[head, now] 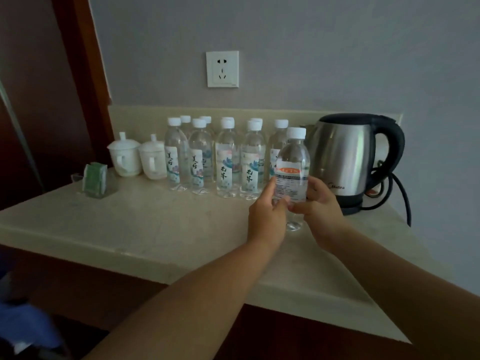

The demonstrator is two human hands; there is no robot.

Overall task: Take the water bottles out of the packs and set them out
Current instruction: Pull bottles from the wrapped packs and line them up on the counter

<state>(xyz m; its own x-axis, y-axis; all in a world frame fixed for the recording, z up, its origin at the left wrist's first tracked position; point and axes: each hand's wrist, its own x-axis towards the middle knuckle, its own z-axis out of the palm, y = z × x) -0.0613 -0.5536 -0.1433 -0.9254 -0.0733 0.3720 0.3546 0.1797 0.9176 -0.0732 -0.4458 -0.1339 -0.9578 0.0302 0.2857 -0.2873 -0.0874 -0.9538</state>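
Far left on the desk (130, 229) I see a clear holder (93, 192) with green packets. Next come two white lidded cups (124, 158), side by side, handles toward me. Then the bottles (226, 162): a cluster upright in two rough rows at the back edge, white caps, labels to the front. The back row is partly hidden, so I give no count. A socket (222, 68) is on the wall above them. The left hand (267, 216) grips the low left side of one more, the held bottle (293, 157), fingers curled round it. It is upright, in front of the cluster's right end, with an orange-striped label toward me. Its base is at desk level; I can't tell if it touches. The right hand (322, 211) grips its right side, thumb on the label. A steel kettle (345, 162) stands just right of it on a black base, its cord (401, 196) trailing right.
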